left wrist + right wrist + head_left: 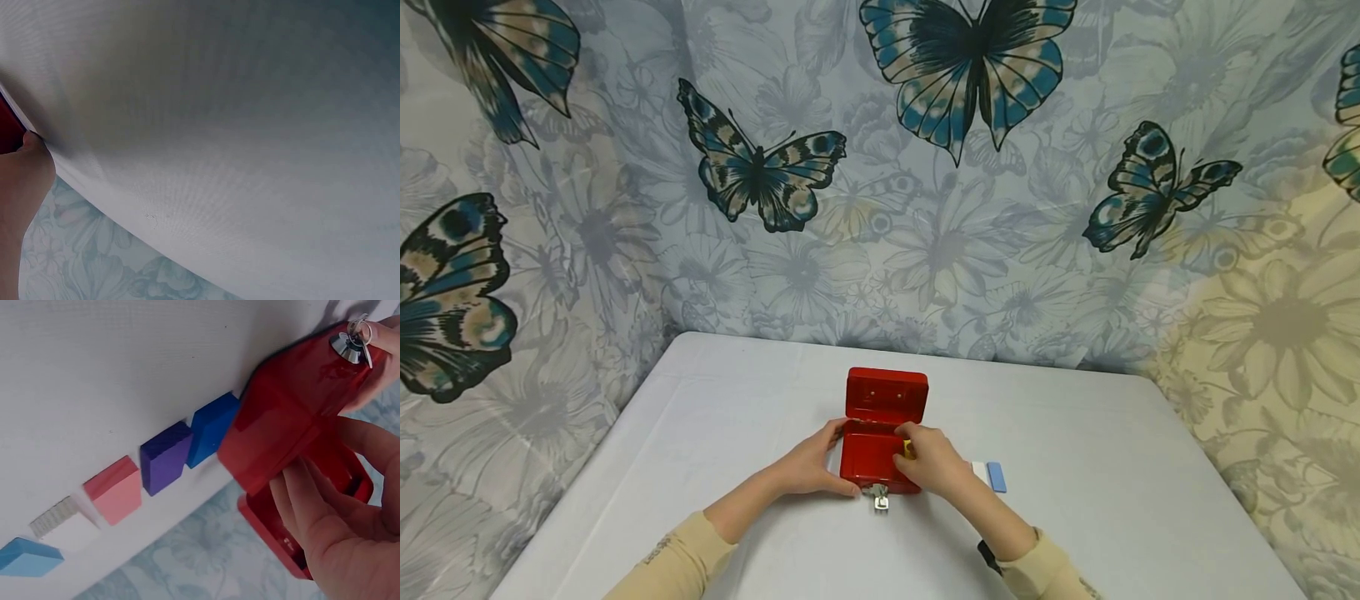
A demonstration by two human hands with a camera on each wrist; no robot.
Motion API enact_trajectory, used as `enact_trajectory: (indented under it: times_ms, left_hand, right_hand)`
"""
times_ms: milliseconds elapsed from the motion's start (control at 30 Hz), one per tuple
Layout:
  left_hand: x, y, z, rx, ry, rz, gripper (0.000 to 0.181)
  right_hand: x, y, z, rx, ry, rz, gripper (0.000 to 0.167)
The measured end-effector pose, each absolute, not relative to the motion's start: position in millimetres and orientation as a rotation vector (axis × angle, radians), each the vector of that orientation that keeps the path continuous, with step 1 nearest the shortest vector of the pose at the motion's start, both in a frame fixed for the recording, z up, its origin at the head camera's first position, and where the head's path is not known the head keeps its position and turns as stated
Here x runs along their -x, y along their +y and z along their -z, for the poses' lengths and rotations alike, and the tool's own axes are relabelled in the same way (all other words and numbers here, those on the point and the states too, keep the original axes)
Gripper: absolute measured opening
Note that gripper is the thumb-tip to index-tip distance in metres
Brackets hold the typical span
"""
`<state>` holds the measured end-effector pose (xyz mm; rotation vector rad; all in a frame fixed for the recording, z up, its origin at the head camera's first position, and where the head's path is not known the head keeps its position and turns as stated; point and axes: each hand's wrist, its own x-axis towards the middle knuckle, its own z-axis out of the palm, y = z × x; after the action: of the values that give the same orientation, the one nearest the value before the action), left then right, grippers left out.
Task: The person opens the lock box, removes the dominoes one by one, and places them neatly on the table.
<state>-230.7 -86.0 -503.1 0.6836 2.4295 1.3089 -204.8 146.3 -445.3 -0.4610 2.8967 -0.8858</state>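
A red metal cash box [872,454] stands on the table with its lid [887,395] raised. My left hand [808,464] grips its left side, thumb at the front corner and fingers at the back. A lock with keys [359,344] on a ring hangs at the box's front. Over the right side of the box, my right hand [934,461] reaches inside with bent fingers. A small yellow block [908,449] shows between its thumb and fingers; the right wrist view hides it. Only the left thumb [31,147] and a red edge appear in the left wrist view.
Beside the box's right side runs a row of blocks: blue [212,429], purple [165,457], pink [115,490], white [65,525] and light blue [30,557]. The white table [752,375] meets a butterfly-printed cloth backdrop [805,275] behind and at the sides.
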Motion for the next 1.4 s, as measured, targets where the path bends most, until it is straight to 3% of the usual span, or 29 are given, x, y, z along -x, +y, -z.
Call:
enact_trajectory:
  times_ms: [400,1000,1400]
  left_hand:
    - [230.9,-85.7,503.0,-0.672,2.435,-1.297,0.105]
    - [231.1,-85.5,503.9,-0.681,2.435,-1.298,0.103]
    - [232.3,-85.2,505.6,-0.688,2.44,-1.3,0.104]
  right_hand:
    - [204.6,138.9,444.2,0.421,2.889,0.79,0.039]
    - [201.7,140.2,446.5,0.563,2.813,0.893,0.04]
    - [203.7,134.9,445.0,0.394,2.909,0.751,0.046]
